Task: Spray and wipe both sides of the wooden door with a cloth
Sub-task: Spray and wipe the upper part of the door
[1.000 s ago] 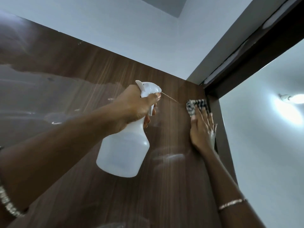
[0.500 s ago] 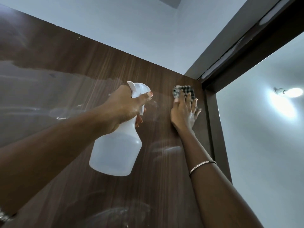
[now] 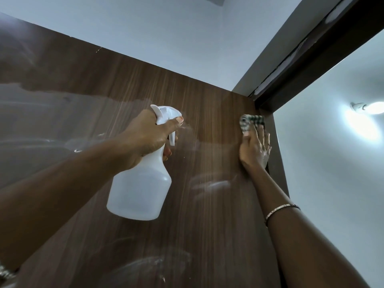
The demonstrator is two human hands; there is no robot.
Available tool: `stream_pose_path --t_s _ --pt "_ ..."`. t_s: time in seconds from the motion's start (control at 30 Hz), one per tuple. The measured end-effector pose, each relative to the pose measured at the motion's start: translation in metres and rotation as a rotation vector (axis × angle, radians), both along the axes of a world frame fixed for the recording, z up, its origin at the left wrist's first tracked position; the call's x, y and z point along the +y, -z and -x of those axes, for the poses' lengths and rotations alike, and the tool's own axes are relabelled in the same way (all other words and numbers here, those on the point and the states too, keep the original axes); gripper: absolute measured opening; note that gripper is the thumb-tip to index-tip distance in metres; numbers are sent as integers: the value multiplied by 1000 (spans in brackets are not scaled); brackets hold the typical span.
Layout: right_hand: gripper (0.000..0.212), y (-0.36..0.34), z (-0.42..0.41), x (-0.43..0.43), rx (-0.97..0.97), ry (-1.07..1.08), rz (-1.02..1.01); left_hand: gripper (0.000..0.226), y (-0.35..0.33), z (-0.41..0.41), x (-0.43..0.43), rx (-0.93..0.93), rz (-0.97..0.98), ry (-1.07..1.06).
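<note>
- Left hand (image 3: pixel 145 138): fingers curled round neck of translucent white plastic spray bottle (image 3: pixel 141 194), thumb laid along nozzle top. Bottle body hangs below fingers.
- Right hand (image 3: pixel 254 148): fingers straight, close together, pressing green-white checked cloth (image 3: pixel 251 121) flat on dark brown wooden door (image 3: pixel 207 225).
- Cloth protrudes above fingertips, near door's top corner, just beside dark door frame (image 3: pixel 277 163).
- Wet streaks on door below both hands.

forearms (image 3: pixel 62 183): bare | right wrist: thin metallic bangle (image 3: pixel 282 209) | left wrist: sparkly band (image 3: pixel 5 272) | left grip (image 3: pixel 145 136): pink thumbnail (image 3: pixel 180 119) polish
</note>
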State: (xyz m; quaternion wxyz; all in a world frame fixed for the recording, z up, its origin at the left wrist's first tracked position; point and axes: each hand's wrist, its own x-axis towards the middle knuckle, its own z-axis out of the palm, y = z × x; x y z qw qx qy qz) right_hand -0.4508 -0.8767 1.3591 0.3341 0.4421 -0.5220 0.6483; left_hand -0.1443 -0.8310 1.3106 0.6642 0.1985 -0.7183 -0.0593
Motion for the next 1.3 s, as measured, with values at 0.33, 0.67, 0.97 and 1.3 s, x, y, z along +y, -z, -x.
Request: stream_pose_path --t_s 0.33,0.67,0.97,1.3 --pt "54 49 -95 -20 -98 88 77 36 14 -22 -12 33 -52 -60" --pt "52 32 -190 -30 411 -15 58 31 19 -37 -16 181 -85 -103" --pt "53 21 -155 -22 75 16 49 39 21 -82 -25 186 -126 -74" --pt "54 23 -295 -44 406 19 90 25 16 -118 -14 207 -58 -29"
